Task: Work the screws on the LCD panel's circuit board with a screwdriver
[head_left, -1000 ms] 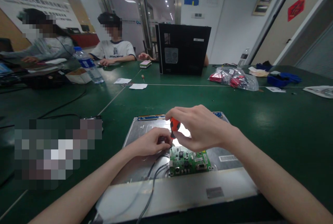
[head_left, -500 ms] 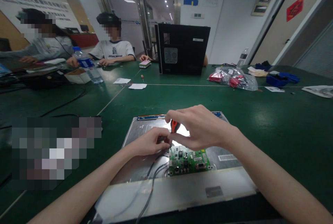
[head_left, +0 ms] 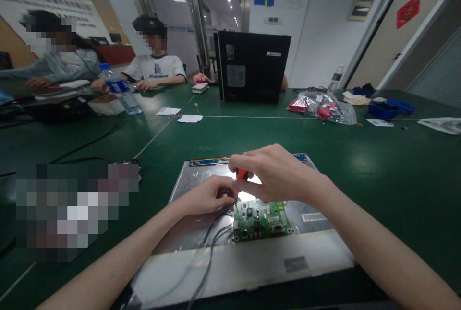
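A grey metal display panel (head_left: 252, 262) lies face down on the green table (head_left: 378, 166) in front of me. A green circuit board (head_left: 260, 220) sits on its back, with dark cables (head_left: 209, 247) running off to the lower left. My right hand (head_left: 277, 175) is closed round the orange-and-black handle of a screwdriver (head_left: 242, 174), held upright above the board's upper left corner. My left hand (head_left: 207, 197) is pinched beside the screwdriver's tip; what its fingers hold is hidden.
A black computer case (head_left: 254, 66) stands at the table's far middle. A clear bag of red parts (head_left: 320, 107) and blue items (head_left: 391, 108) lie at far right. Paper slips (head_left: 180, 115), a water bottle (head_left: 118, 90) and two seated people are at far left.
My right hand has turned the screwdriver handle slightly, so less of the orange shows. Both hands stay over the board's corner.
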`<action>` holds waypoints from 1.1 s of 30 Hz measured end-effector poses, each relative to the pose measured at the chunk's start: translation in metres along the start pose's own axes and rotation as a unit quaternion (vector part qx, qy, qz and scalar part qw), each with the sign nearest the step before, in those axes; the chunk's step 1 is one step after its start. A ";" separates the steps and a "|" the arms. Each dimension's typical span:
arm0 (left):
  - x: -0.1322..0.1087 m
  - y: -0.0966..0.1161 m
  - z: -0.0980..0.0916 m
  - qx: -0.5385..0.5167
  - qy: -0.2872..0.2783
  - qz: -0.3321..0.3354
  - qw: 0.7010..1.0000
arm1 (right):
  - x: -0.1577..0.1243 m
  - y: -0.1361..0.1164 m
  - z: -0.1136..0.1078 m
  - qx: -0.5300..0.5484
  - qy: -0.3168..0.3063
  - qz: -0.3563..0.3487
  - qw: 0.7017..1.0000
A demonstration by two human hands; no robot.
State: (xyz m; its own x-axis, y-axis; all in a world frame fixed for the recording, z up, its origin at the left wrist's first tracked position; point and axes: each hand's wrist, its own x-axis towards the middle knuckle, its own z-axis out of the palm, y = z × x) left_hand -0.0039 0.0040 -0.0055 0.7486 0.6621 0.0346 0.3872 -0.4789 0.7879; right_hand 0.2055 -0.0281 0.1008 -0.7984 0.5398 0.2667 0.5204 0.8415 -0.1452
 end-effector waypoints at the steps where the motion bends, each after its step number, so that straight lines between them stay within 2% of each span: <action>1: 0.000 -0.001 0.000 0.000 0.001 0.001 1.000 | -0.001 0.000 -0.001 0.008 -0.004 -0.001 1.000; 6: -0.001 -0.003 0.000 0.004 -0.003 -0.006 1.000 | -0.003 -0.002 -0.006 0.037 -0.020 0.002 0.999; 11: -0.001 0.000 0.000 0.026 0.001 -0.024 0.999 | -0.001 -0.004 -0.003 0.033 -0.006 0.002 0.999; 17: 0.000 0.001 0.000 0.020 -0.004 -0.011 1.000 | 0.001 -0.001 0.001 -0.001 0.007 0.005 1.000; 28: 0.000 -0.001 0.000 0.008 0.002 0.006 1.000 | -0.003 -0.007 -0.006 0.051 -0.024 -0.004 0.998; 33: 0.000 0.001 0.000 0.020 -0.005 -0.004 1.000 | 0.000 -0.005 -0.002 0.027 -0.002 0.011 1.000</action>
State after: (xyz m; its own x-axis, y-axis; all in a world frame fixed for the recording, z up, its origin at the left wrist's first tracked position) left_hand -0.0037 0.0036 -0.0044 0.7499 0.6611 0.0218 0.4147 -0.4955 0.7632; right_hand 0.2038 -0.0326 0.1033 -0.7884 0.5577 0.2595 0.5205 0.8297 -0.2017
